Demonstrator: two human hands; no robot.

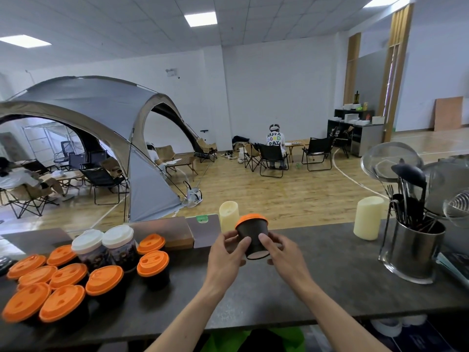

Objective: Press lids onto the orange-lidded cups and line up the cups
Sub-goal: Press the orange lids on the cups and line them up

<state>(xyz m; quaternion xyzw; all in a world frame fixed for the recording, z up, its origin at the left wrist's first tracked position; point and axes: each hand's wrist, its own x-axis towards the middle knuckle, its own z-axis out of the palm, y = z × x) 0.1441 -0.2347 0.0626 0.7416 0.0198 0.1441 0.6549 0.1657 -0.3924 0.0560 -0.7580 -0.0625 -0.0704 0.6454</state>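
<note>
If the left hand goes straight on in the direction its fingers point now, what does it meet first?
The left hand already grips the orange-lidded cup, so that comes first. Beyond it, probably the cream candle by the counter's far edge, though depth is unclear.

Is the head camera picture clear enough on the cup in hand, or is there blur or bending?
Head view: the held cup and both hands, left and right, look fairly sharp; wide-angle bending curves the counter edge and walls; ceiling lights blow out white.
</note>
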